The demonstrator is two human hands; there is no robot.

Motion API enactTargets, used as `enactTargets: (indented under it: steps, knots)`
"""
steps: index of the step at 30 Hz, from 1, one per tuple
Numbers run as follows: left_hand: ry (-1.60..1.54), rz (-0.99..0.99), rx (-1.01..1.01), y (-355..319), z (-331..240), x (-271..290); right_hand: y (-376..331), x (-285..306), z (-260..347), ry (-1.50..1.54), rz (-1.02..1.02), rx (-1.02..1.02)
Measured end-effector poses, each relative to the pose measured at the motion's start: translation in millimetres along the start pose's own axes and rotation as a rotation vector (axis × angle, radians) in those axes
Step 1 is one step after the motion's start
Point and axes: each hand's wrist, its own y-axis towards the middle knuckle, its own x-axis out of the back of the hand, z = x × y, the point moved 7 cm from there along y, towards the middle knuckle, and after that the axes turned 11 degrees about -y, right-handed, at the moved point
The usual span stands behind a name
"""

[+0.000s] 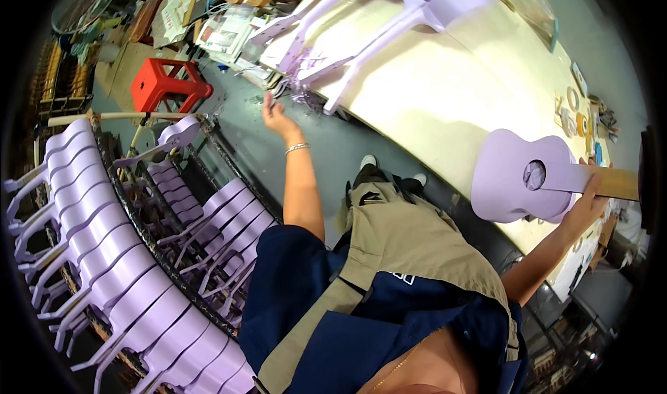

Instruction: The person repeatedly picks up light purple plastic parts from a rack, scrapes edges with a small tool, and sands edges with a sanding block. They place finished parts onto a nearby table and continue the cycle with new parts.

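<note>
The right hand (587,203) is clamped around the neck of a lilac ukulele body (517,175), holding it face up over the near edge of the cream tabletop (431,88); whether the body rests on that edge or hangs just above it cannot be told from this bent view. The left hand (272,111) reaches far out to the left, fingers loosely together, seemingly empty, close to a tangle of shiny scraps (299,92) below several more lilac ukulele bodies (361,26) lying on the tabletop. A rack of lilac ukulele bodies (132,255) curves along the person's left, with a red stool (167,81) behind it. With attention turned leftward and only one hand on the neck, the held body could tip or knock the tabletop edge and mar its finish.
</note>
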Motion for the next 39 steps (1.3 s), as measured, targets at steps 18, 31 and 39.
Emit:
enactTargets:
  steps: [18, 31, 39]
  knots:
    - [0.023, 1.374, 1.042, -491.9, 9.2, -277.4, -102.5, -107.9, -179.6, 1.181, 1.45, -1.136]
    - [0.13, 1.09, 1.113, -469.4, 51.8, -279.0, -0.4, -50.2, -296.0, -0.259, 0.843, -0.201]
    - [0.123, 1.073, 1.156, -459.2, 76.4, -291.4, 36.1, -11.8, -382.1, -0.933, 0.55, -0.081]
